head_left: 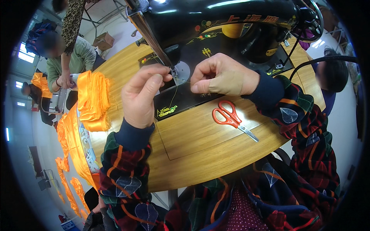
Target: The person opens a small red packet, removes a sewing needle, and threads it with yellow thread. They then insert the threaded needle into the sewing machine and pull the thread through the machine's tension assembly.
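Pinching a fine yellow-green thread [175,90] between thumb and forefinger, the left hand [140,98] is holding it just beside the needle [172,70] of the black sewing machine [231,23], while the right hand [221,75], fingers curled tight with a tan bandage around the thumb, is gripping the same thread on the other side. The thread is running between both hands, over the machine's dark bed [185,98], and trailing down toward the wooden worktop [200,146]. Orange-handled scissors [231,118] are lying closed near the right wrist, and a stack of folded orange cloth [94,102] is sitting at the worktop's left edge. Judging from this, the thread could slip free or fray, since it is thin and the fingertips are crowding the needle; a finger might also catch the point. The needle's eye is too small to make out, and the thread's far end is hidden behind the fingers.
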`<state>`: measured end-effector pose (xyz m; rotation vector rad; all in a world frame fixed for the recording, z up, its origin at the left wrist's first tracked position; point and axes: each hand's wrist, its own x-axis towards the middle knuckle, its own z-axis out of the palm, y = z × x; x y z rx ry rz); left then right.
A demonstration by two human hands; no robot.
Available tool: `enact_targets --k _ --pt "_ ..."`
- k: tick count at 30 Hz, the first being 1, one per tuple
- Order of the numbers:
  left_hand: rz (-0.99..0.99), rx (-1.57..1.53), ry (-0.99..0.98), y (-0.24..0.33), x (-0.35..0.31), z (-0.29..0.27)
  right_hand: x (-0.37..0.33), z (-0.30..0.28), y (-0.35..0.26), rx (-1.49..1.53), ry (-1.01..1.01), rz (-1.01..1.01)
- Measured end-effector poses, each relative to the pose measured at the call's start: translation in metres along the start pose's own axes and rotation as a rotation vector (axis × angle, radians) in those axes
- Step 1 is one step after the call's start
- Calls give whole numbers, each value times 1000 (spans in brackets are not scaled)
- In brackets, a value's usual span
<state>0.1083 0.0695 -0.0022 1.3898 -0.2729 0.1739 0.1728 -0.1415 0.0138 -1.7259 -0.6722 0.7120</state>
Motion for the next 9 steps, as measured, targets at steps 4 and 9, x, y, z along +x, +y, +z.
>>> enact_targets --k 4,9 --pt "-53 -83 32 -4 0 -2 0 -1 0 2 10 4" --pt "-76 -67 32 -7 2 -3 1 -2 2 -2 17 15"
